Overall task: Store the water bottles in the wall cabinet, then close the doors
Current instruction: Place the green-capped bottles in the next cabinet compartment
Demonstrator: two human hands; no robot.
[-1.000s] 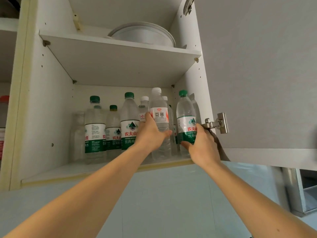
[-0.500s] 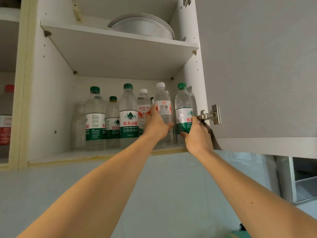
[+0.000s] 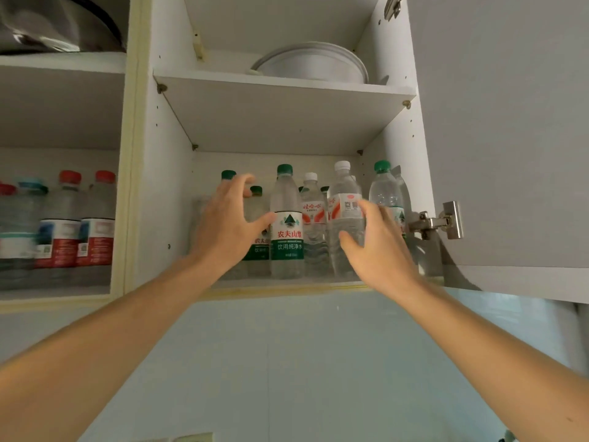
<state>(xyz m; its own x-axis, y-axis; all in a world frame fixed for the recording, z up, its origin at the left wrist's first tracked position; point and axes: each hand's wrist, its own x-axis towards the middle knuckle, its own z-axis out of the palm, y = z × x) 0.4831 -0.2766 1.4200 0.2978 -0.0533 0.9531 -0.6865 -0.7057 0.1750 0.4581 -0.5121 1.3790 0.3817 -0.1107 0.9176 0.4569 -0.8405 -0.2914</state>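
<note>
The clear plastic water bottles with green and white caps (image 3: 287,224) stand upright in a close group on the lower shelf of the white wall cabinet (image 3: 283,283), with none in either hand; the left hand (image 3: 228,224) hovers with fingers spread in front of the green-capped bottles at the left of the group, and the right hand (image 3: 377,242) hovers likewise spread before the white-capped bottle with a red and white label (image 3: 345,224); neither plainly touches a bottle. The storing looks done, so the step in hand is probably the doors; the person would do well to check that no bottle overhangs the shelf's front edge, then take the open grey door (image 3: 510,138) by its free edge and swing it shut gently, keeping fingers off the metal hinge (image 3: 438,221).
</note>
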